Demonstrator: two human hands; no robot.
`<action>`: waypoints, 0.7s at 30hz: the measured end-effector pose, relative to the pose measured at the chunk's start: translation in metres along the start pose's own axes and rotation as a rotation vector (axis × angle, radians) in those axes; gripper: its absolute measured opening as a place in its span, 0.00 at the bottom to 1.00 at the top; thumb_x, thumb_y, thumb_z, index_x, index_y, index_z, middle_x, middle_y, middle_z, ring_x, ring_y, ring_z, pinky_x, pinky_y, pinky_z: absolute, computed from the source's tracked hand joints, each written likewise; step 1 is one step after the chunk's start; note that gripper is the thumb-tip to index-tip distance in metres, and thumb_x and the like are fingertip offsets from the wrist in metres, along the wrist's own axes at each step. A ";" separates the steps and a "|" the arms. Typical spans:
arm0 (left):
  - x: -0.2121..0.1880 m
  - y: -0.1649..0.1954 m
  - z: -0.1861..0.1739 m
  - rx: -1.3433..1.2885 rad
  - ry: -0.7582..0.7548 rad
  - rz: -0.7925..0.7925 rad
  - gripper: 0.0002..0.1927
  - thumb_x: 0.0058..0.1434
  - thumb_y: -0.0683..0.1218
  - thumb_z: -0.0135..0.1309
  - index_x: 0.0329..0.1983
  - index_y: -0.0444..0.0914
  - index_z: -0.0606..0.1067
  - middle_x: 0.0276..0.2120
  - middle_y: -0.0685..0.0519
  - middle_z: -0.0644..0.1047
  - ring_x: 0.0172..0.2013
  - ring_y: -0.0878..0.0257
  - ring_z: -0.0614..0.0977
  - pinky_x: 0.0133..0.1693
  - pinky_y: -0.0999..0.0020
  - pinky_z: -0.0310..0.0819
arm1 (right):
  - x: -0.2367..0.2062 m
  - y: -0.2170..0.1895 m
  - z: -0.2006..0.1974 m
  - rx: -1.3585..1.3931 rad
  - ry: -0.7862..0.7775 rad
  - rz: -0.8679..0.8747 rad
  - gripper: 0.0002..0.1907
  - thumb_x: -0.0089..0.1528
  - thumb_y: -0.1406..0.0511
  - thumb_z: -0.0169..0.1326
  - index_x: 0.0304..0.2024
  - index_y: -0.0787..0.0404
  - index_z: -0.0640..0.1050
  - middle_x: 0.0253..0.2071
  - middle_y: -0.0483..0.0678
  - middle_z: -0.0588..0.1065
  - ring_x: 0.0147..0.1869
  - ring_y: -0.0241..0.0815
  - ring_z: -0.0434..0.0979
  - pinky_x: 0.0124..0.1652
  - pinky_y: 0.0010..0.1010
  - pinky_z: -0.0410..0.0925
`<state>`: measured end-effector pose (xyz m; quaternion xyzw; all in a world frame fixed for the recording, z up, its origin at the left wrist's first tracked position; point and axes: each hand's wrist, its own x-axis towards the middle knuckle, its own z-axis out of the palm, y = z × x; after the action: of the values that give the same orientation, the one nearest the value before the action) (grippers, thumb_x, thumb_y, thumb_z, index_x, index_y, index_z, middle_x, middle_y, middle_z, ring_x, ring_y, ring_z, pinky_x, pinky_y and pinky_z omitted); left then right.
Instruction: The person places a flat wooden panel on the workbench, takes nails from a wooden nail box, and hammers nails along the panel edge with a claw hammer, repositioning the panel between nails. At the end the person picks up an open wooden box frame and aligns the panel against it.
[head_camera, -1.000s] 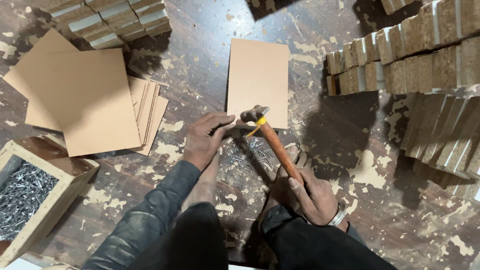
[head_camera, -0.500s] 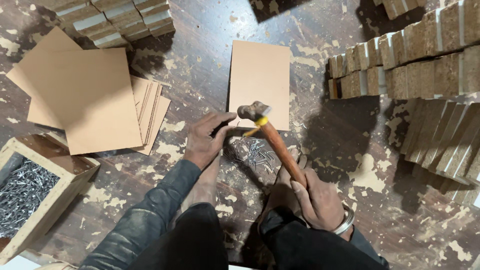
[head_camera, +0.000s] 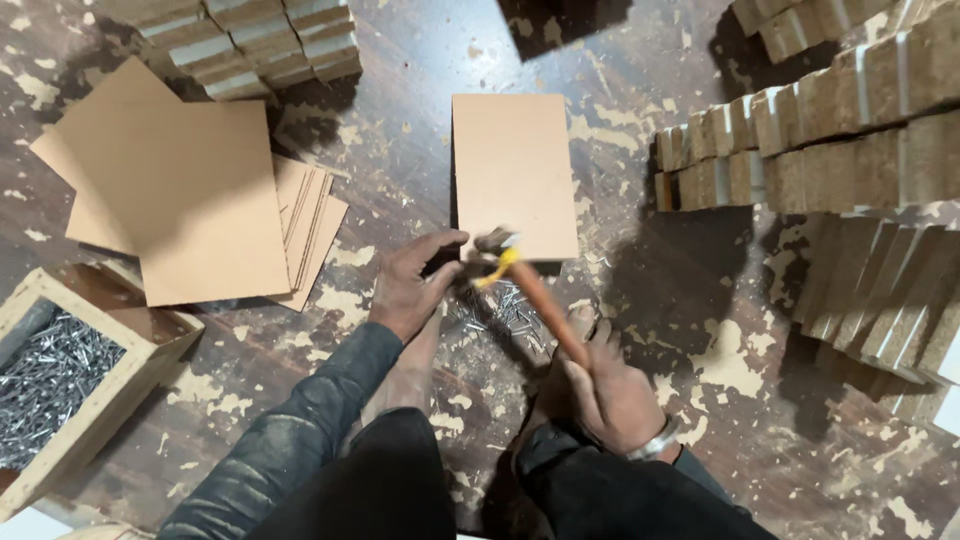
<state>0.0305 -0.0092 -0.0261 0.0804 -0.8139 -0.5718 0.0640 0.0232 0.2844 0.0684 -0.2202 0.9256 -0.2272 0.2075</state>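
My right hand grips the orange handle of a hammer, whose head is at the near edge of a tan rectangular board lying on the floor. My left hand is beside the hammer head, its fingers pinched together at the board's near left corner; what they hold is too small to see. A loose scatter of nails lies on the floor just under the hammer, between my two hands.
A stack of tan boards lies at the left. A wooden box of nails stands at the lower left. Stacked wooden blocks fill the right side, and more blocks lie at the top left.
The hammer head has dropped a little towards the board's near edge. My left hand has stayed at the board's corner.
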 end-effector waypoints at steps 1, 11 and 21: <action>0.000 0.000 0.000 -0.004 -0.001 0.001 0.21 0.59 0.39 0.61 0.57 0.43 0.77 0.50 0.48 0.82 0.48 0.57 0.86 0.49 0.66 0.83 | 0.002 -0.001 -0.002 0.079 -0.001 0.003 0.11 0.66 0.61 0.49 0.43 0.61 0.76 0.17 0.49 0.73 0.17 0.49 0.75 0.21 0.37 0.68; 0.000 -0.003 0.004 0.039 0.006 0.062 0.23 0.61 0.41 0.63 0.59 0.43 0.71 0.50 0.47 0.82 0.49 0.55 0.86 0.50 0.63 0.82 | -0.004 -0.010 -0.032 0.172 0.111 0.030 0.09 0.67 0.62 0.49 0.40 0.62 0.75 0.19 0.54 0.72 0.22 0.53 0.77 0.26 0.42 0.66; 0.011 0.010 -0.004 0.162 -0.109 0.128 0.41 0.58 0.50 0.66 0.73 0.44 0.62 0.57 0.40 0.76 0.56 0.49 0.79 0.58 0.56 0.75 | 0.000 -0.002 -0.010 0.295 0.006 0.219 0.13 0.67 0.59 0.46 0.40 0.61 0.76 0.18 0.56 0.73 0.22 0.54 0.74 0.25 0.44 0.66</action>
<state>0.0197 -0.0117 -0.0152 0.0020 -0.8632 -0.5024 0.0492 0.0192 0.2865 0.0778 -0.0843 0.9014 -0.3372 0.2582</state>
